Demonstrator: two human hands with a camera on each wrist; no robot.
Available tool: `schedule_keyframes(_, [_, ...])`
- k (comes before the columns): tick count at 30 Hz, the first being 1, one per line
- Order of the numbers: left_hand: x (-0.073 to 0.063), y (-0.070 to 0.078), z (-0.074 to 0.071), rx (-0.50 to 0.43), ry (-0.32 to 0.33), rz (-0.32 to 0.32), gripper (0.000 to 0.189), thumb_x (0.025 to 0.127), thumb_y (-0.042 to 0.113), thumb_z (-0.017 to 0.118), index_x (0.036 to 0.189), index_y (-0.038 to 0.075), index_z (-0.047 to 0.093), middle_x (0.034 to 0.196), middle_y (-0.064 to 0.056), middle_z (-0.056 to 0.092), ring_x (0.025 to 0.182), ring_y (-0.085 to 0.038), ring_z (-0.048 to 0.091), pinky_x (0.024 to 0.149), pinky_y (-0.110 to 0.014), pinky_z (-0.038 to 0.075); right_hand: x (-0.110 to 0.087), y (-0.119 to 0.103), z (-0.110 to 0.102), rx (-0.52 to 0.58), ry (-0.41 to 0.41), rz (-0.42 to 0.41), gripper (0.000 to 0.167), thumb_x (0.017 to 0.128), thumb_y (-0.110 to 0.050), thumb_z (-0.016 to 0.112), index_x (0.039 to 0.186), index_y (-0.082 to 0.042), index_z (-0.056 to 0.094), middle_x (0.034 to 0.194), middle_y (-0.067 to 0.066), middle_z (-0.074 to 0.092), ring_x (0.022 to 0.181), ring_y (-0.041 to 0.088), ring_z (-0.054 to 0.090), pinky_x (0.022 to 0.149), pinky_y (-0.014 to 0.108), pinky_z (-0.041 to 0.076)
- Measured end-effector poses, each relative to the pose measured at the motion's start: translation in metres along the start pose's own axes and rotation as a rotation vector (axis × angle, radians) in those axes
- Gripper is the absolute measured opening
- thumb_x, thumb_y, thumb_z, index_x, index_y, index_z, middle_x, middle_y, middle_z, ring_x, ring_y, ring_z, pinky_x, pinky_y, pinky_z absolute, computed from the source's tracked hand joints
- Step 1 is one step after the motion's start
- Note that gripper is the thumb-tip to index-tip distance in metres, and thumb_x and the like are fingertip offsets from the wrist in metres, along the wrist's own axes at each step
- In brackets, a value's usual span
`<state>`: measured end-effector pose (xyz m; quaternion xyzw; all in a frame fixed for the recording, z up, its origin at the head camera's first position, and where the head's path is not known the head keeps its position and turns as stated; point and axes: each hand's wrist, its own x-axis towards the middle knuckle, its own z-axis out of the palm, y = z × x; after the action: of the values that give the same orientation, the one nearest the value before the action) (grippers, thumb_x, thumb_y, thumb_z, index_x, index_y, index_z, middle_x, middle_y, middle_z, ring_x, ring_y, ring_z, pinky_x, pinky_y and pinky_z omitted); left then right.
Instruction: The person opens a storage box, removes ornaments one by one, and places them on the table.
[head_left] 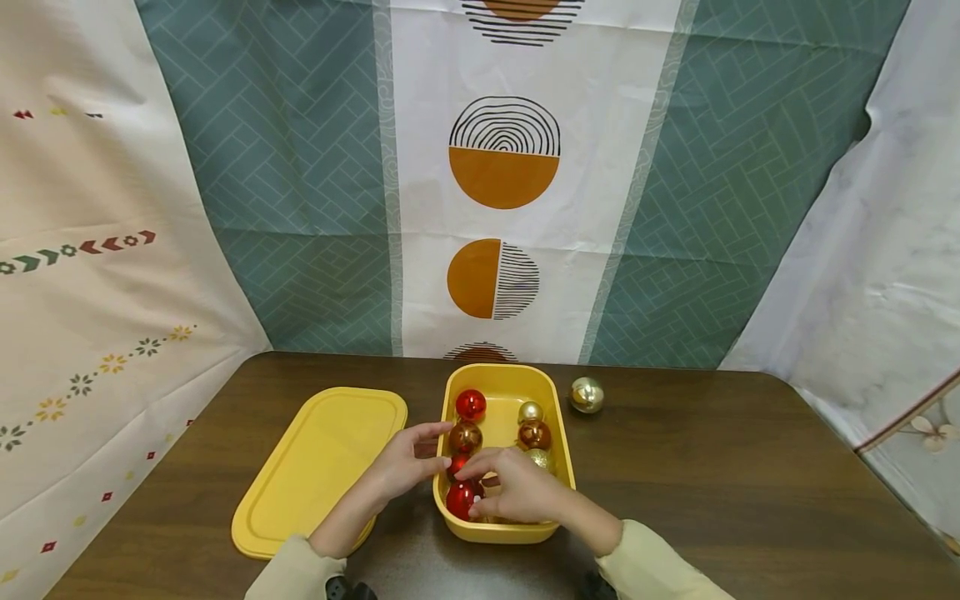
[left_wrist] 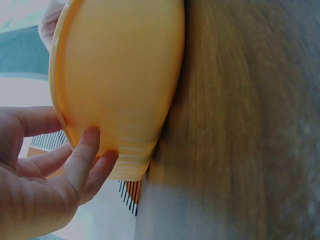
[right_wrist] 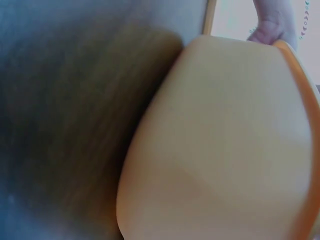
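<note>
Green-and-white drape (head_left: 510,223) hangs at twelve o'clock; patterned cloth (head_left: 90,292) at nine, pale cloth (head_left: 877,283) at three. Brown wood-grained table (head_left: 712,475) noted at six o'clock.

The yellow box (head_left: 502,535) stands upright and uncovered on the surface (head_left: 675,450), its left rim between the fingers of my left grip (head_left: 405,462). Inside, by that wall's near end, a glossy red ball (head_left: 459,500) sits at my right grip's (head_left: 517,483) curled fingers.
</note>
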<state>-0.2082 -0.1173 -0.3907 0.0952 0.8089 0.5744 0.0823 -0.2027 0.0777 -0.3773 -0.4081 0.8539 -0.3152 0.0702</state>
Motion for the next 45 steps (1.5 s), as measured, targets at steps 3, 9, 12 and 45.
schedule_keyframes(3, [0.000, 0.000, 0.000, -0.001, 0.002, 0.000, 0.048, 0.080, 0.005, 0.064, 0.126, -0.001, 0.050, 0.124, -0.023, 0.052, 0.106, -0.036, 0.055, 0.080, -0.042, 0.051, -0.002, 0.000, -0.005, 0.022, 0.018, -0.005, 0.034, 0.072, -0.006, 0.075, 0.105, -0.003, 0.067, 0.105, 0.003, 0.065, 0.099, 0.010, 0.057, 0.080, 0.019, 0.049])
schedule_keyframes(9, [0.000, 0.000, 0.001, -0.005, 0.010, -0.004, 0.048, 0.080, 0.003, 0.064, 0.126, -0.001, 0.051, 0.124, -0.022, 0.052, 0.106, -0.036, 0.054, 0.080, -0.042, 0.051, -0.007, 0.004, -0.015, 0.103, 0.049, 0.037, 0.034, 0.073, -0.005, 0.074, 0.106, -0.003, 0.067, 0.104, 0.004, 0.064, 0.099, 0.013, 0.057, 0.076, 0.019, 0.050])
schedule_keyframes(12, [0.000, 0.000, 0.001, -0.012, 0.011, -0.008, 0.048, 0.080, 0.003, 0.064, 0.126, -0.001, 0.050, 0.124, -0.023, 0.052, 0.107, -0.036, 0.054, 0.080, -0.042, 0.051, -0.011, 0.007, -0.022, 0.109, 0.079, 0.043, 0.034, 0.073, -0.004, 0.074, 0.105, -0.003, 0.067, 0.104, 0.005, 0.064, 0.098, 0.016, 0.057, 0.075, 0.021, 0.051])
schedule_keyframes(45, [0.000, 0.001, 0.003, 0.013, 0.034, -0.010, 0.046, 0.080, 0.000, 0.063, 0.125, 0.000, 0.052, 0.127, -0.021, 0.050, 0.111, -0.037, 0.051, 0.081, -0.041, 0.051, -0.071, 0.070, -0.110, 0.100, 0.508, 0.232, 0.038, 0.074, -0.003, 0.072, 0.110, 0.006, 0.062, 0.109, 0.019, 0.060, 0.098, 0.032, 0.060, 0.081, 0.036, 0.050])
